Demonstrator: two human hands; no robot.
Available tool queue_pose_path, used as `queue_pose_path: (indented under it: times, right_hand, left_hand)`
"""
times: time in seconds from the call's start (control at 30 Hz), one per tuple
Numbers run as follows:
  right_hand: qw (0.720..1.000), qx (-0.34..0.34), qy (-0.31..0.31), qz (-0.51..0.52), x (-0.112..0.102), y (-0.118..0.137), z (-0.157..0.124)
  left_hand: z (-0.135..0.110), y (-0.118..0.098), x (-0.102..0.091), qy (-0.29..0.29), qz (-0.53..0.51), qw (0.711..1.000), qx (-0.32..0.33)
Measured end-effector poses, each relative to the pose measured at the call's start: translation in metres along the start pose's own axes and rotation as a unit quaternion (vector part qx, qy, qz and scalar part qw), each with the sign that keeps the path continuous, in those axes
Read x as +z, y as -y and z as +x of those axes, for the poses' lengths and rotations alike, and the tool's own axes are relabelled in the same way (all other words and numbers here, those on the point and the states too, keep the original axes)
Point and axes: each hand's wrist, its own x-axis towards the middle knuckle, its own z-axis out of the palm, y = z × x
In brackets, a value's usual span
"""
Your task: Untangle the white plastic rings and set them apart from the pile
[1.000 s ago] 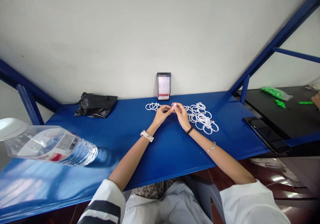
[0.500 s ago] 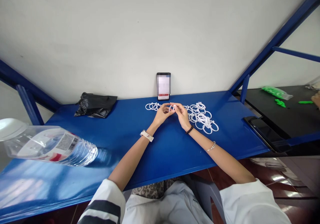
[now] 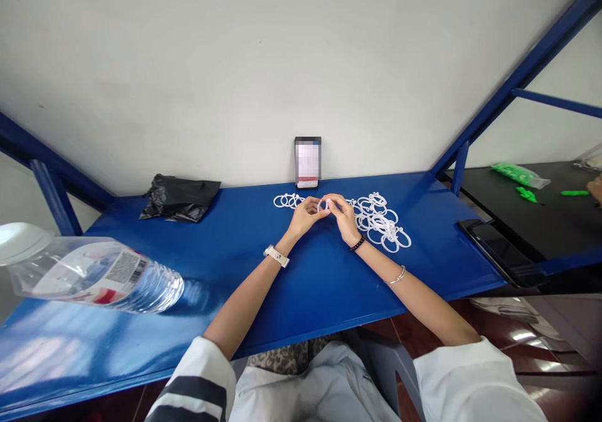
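My left hand [image 3: 304, 214] and my right hand [image 3: 342, 214] meet over the blue table [image 3: 235, 259], both pinching one small white plastic ring [image 3: 323, 205] between their fingertips. Just right of my right hand lies a heap of white rings [image 3: 382, 224]. A short row of several white rings [image 3: 286, 200] lies flat left of my left hand, near the wall. A watch sits on my left wrist; a dark bead bracelet and a thin bangle are on my right arm.
A phone [image 3: 308, 162] leans upright against the wall behind my hands. A crumpled black bag [image 3: 179, 199] lies at the back left. A clear water bottle [image 3: 89, 274] looms at the near left. Right, a black table [image 3: 540, 215] holds green pieces [image 3: 520, 174].
The ring between my fingertips has turned so its round opening now shows. My hands have stayed in the same spot.
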Motion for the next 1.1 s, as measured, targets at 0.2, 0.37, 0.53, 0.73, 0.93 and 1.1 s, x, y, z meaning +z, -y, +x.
queue_pose_path:
  times: [0.2, 0.37, 0.53, 0.73, 0.93, 1.1]
  right_hand:
    - [1.000, 0.007, -0.006, -0.016, 0.0000, 0.0018, -0.0003]
    - [0.999, 0.030, -0.005, 0.010, 0.0017, -0.0010, -0.0009]
    - [0.998, 0.059, -0.010, 0.019, 0.0031, -0.0035, -0.0006]
    - [0.997, 0.068, -0.022, 0.018, 0.0041, -0.0045, -0.0016]
    - [0.996, 0.082, -0.030, 0.031, 0.0036, -0.0070, -0.0015]
    - [0.996, 0.079, -0.016, 0.044, 0.0042, -0.0043, -0.0022]
  left_hand:
    - [-0.0026, -0.0022, 0.0007, 0.007, 0.017, 1.000, 0.011]
    - [-0.0020, -0.0008, 0.0004, 0.006, 0.016, 1.000, 0.007]
    - [-0.0007, 0.0007, 0.0001, -0.001, 0.009, 1.000, 0.007]
    - [-0.0012, -0.0014, 0.0010, -0.019, -0.018, 1.000, 0.015]
    - [0.0000, -0.0016, 0.0018, -0.037, -0.024, 0.999, 0.015]
    - [0.0004, -0.0019, 0.0018, -0.033, -0.030, 0.999, 0.008]
